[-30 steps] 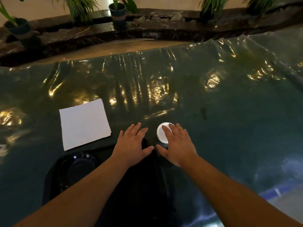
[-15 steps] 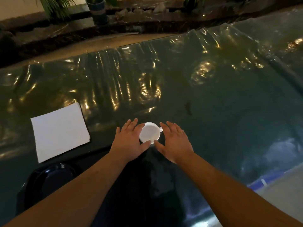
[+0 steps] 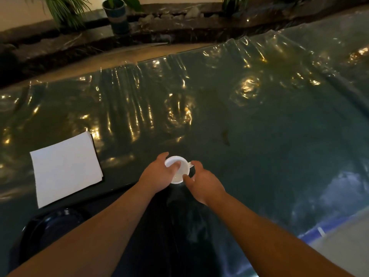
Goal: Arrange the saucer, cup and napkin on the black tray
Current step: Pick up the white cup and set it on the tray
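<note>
Cup (image 3: 177, 169), white and small, sits at the far edge of the black tray (image 3: 159, 246), gripped by the left hand (image 3: 159, 174) with a thumb over its rim, while the right hand (image 3: 201, 180) curls half-open near its handle, holding nothing. Lifting it level should suit setting it on the dark saucer (image 3: 54, 224) at the tray's near-left corner. Beyond the tray's left edge the napkin (image 3: 65, 168) lies on the glossy worktop (image 3: 259, 126), well clear of the path.

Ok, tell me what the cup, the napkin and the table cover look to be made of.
White cup: glazed ceramic or hard plastic; smooth and opaque, which one is unclear. Napkin: matte white paper, flat, layered edges showing. Table cover: clear glossy plastic sheet, wrinkled, with bright lamp glints.
</note>
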A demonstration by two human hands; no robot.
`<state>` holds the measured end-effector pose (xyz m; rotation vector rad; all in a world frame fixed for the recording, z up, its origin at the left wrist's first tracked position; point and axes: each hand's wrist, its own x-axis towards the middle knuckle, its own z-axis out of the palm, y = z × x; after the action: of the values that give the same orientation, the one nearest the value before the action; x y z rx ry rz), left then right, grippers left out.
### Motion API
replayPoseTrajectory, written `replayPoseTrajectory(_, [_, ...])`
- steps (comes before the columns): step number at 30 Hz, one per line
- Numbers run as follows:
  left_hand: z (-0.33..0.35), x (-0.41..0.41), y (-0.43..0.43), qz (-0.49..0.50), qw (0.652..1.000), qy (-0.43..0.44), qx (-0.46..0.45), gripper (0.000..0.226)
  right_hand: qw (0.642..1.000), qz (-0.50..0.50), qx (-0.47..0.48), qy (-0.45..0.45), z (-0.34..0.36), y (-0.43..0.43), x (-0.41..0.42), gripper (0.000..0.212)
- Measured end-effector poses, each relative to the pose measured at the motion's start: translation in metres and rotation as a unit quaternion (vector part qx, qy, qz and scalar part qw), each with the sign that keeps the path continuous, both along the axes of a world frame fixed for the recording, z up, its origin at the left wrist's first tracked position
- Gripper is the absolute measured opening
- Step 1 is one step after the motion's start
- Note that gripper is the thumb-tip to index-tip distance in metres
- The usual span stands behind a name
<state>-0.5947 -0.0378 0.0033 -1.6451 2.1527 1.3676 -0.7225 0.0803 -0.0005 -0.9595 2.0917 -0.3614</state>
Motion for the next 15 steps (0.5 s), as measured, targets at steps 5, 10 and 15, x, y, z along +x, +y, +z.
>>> replayPoseTrajectory(5, [0.005,0.002,0.004,-0.019,1.000,0.008,0.012,0.062,0.995,-0.044,0.006,-0.088,0.000,-0.009,0.006,0.072])
replayPoseTrajectory(10, [0.011,0.000,0.009,0.017,0.999,0.030,0.035,0.047,0.981,-0.102,-0.001,-0.164,0.001,-0.010,0.013,0.075])
replayPoseTrajectory(15, [0.017,0.014,0.014,0.058,0.997,0.049,0.024,0.044,0.974,-0.133,-0.058,-0.174,0.012,-0.005,0.025,0.075])
